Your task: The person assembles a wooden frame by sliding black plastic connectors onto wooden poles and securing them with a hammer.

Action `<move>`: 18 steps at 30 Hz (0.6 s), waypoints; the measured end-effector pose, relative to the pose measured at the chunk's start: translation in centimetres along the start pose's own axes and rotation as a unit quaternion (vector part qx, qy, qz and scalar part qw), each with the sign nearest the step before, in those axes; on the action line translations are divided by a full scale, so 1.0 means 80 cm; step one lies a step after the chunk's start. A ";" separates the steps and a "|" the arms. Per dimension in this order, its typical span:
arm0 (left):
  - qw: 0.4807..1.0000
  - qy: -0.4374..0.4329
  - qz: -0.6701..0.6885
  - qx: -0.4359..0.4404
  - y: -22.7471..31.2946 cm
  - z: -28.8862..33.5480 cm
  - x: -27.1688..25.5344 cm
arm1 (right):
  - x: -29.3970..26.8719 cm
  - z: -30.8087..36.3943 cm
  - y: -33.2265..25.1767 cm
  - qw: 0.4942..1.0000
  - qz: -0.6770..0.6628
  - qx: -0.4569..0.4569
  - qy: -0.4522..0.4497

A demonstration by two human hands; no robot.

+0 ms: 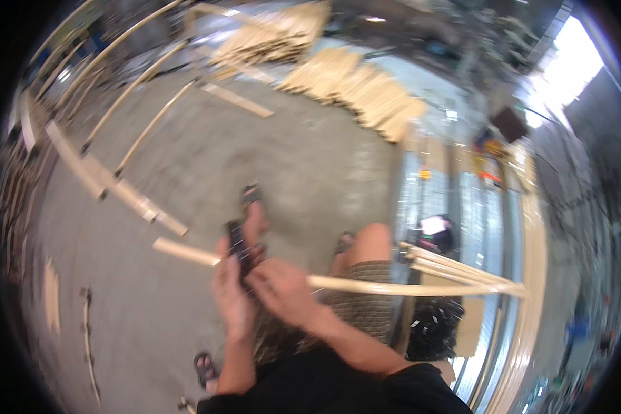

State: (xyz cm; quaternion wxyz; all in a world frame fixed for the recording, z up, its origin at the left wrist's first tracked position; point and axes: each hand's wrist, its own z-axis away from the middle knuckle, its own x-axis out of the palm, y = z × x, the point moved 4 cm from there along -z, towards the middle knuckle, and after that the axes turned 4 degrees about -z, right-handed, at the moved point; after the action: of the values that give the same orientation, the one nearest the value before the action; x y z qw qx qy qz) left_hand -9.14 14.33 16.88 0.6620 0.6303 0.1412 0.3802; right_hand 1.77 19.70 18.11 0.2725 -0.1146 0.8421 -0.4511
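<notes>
A long, pale wooden slat [386, 286] crosses in front of me, over my lap, from the left to the stack on my right. On its left part sits a dark, narrow piece [237, 243], black and shiny, its exact kind too blurred to tell. My left hand [232, 298] is closed round this black piece from the near left side. Close by on the right, my right hand [283, 290] bends over the slat, its fingers drawn together against the black piece. The fingertips of both hands are partly hidden.
Bundles of pale slats [355, 86] lie at the back. A rack with curved slats [152, 127] stands at the left. Silvery wrapped lengths [486, 228] run along my right, bearing a phone-like device [435, 228] and a black plastic bag [436, 328]. A sandalled foot [253, 207] is beyond my hands.
</notes>
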 end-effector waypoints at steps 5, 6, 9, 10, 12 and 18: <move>0.999 0.043 -0.025 0.019 -0.037 -0.012 -0.041 | 0.016 0.016 0.020 0.995 -0.051 -0.050 -0.068; 0.996 0.064 -0.044 0.046 -0.052 -0.018 -0.067 | 0.021 0.021 0.025 0.996 -0.043 -0.044 -0.063; 0.984 -0.013 -0.154 0.088 -0.055 -0.023 -0.081 | 0.005 0.043 0.065 0.993 0.044 0.038 -0.106; 0.969 -0.021 -0.226 0.103 -0.052 -0.028 -0.100 | 0.003 0.055 0.088 0.987 0.080 0.061 -0.124; 0.939 -0.017 -0.320 0.125 -0.031 -0.027 -0.122 | -0.007 0.071 0.124 0.972 0.136 0.104 -0.161; 0.789 0.079 -0.602 0.092 0.002 -0.061 -0.292 | -0.032 0.109 0.145 0.954 0.188 0.138 -0.189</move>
State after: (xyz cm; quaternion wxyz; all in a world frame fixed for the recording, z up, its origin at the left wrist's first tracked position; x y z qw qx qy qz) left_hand -28.10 1.97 9.36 0.6824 0.4430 0.5781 -0.0621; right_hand 9.43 21.35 5.61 0.5201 0.0014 0.7108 -0.4736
